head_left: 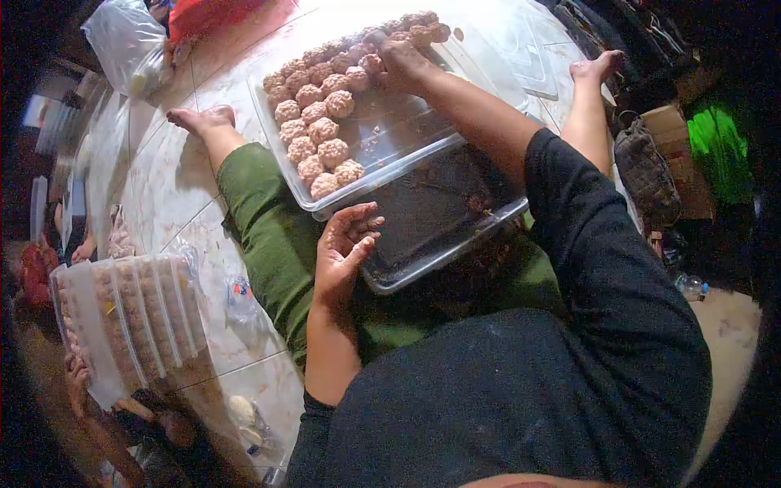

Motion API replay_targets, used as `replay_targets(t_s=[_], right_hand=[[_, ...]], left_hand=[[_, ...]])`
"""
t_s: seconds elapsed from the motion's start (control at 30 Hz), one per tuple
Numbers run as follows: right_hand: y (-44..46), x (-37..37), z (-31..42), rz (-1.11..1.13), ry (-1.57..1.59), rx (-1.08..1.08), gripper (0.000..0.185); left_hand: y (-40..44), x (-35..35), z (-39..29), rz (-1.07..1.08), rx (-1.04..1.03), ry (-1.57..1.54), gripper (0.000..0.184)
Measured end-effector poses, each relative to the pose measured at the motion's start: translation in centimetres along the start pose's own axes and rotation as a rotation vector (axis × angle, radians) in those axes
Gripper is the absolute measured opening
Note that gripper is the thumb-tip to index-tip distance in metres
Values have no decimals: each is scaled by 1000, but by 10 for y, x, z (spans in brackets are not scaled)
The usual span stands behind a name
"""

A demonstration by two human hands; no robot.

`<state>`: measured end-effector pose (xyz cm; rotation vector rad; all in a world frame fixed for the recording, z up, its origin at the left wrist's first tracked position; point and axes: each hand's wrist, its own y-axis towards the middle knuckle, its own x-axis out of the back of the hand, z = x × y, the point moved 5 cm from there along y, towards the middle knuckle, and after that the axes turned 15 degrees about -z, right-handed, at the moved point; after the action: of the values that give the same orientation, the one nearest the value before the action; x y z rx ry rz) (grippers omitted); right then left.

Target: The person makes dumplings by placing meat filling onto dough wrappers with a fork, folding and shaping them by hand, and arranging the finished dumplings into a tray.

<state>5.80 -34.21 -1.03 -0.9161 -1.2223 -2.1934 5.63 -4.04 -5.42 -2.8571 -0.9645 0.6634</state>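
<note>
Clear plastic tub (pixel 370 189), head view: one, holding knobbly pinkish balls (pixel 323 129) in rows at its left and far sides. Right hand (pixel 400 67): one, over the tub beside the far rows, fingertips unclear, grip cannot be told. Left hand (pixel 348 244): one, thumb and curled fingers apart, empty, near the tub's close corner. Second tray (pixel 390 283): one, dark-looking, nearer the wearer.

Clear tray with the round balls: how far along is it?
Rows of balls already line the left and far sides of the clear tray. The right hand is at the far rows; its grip is hidden. The left hand looks empty. Left to fill: the tray's bare, crumb-dotted floor.
</note>
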Motion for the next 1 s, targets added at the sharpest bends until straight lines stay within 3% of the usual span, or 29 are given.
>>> replay_targets(t_s=[0.17, 0.27, 0.37, 0.43, 0.5, 0.6, 0.7, 0.83, 0.9, 1.0], right_hand=[[-6, -23, -35, -369, -61, 106, 37], [-11, 15, 3, -206, -315, 62, 26], [-26, -9, -8, 232, -65, -154, 15], [-34, -11, -6, 105, 294, -54, 10], [-35, -14, 2, 132, 229, 113, 15], [-31, -23, 0, 291, 102, -50, 27], [-39, -12, 6, 273, 307, -110, 33], [-47, -13, -1, 178, 743, -181, 26], [-48, -18, -3, 208, 657, -192, 24], [-37, -24, 11, 274, 166, 7, 28]], left_hand=[[0, 1, -1, 12, 41, -18, 41], [1, 2, -1, 14, 45, -18, 41], [-1, 0, -3, -4, 39, -1, 40], [-1, 0, -4, -12, 33, -2, 39], [-1, 2, -1, -10, 38, -21, 39], [-3, 2, -4, -21, 72, 14, 39], [-3, 3, -3, -6, 72, -6, 38], [-3, 2, -4, 4, 72, 2, 38], [-4, 1, -4, -9, 86, -1, 38], [-3, 0, -7, 5, 110, 17, 37]])
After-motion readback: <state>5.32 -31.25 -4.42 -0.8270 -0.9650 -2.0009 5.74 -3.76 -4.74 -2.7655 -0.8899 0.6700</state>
